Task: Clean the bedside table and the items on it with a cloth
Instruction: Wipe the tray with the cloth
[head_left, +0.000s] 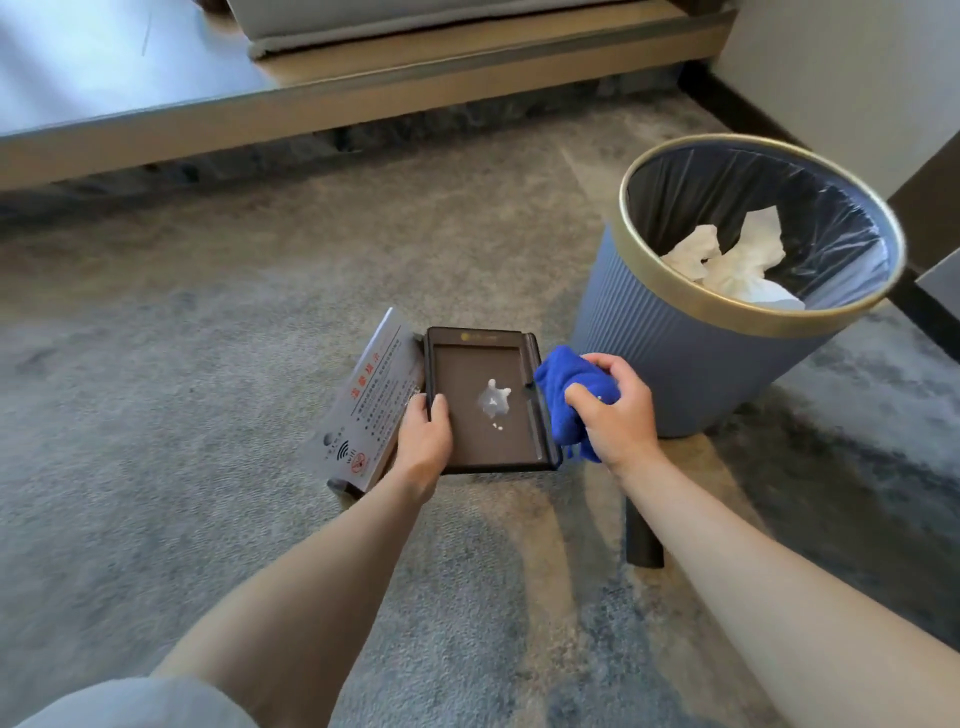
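Note:
A dark brown rectangular tray (470, 449) is held above the carpet, with a small white blotch (493, 399) on its inner surface. My left hand (423, 434) grips the tray's left edge, thumb on top, together with a clear acrylic sign card (371, 400) printed with red and black text. My right hand (615, 410) grips a bunched blue cloth (563, 397) just beside the tray's right edge.
A blue ribbed waste bin (670, 353) with a gold rim and black liner stands at the right, crumpled white tissues (737, 260) inside. A dark furniture leg (644, 535) stands below my right wrist. A bed frame (311, 98) runs along the top. Grey carpet (156, 364) covers the floor.

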